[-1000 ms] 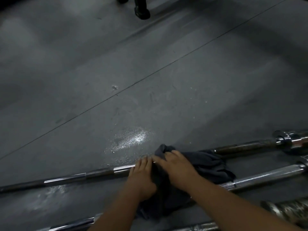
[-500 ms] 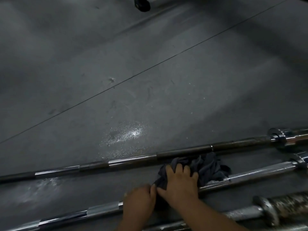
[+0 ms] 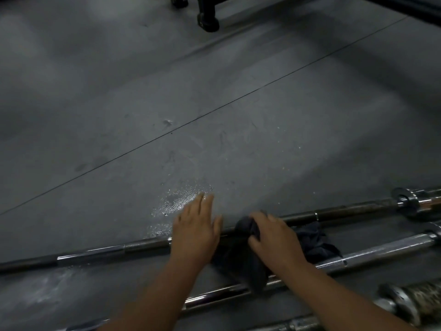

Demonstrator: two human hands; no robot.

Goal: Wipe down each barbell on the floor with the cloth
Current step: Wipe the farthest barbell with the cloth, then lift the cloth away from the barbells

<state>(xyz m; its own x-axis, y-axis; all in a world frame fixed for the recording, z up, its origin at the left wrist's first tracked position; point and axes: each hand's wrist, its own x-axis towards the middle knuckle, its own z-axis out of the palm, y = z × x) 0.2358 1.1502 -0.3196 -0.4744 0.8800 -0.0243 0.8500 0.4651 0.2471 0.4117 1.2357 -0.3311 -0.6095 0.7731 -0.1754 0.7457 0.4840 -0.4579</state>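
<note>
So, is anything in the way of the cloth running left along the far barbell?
Yes: the left hand lies open across the far barbell, just left of the cloth gripped by the right hand. Rightward, the shaft shows bare up to its collar.

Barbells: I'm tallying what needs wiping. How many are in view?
3, possibly more. The far barbell spans the whole frame; the middle barbell lies nearer, partly under the cloth; the rusty barbell sits bottom right. The bottom edge may hide another.
</note>
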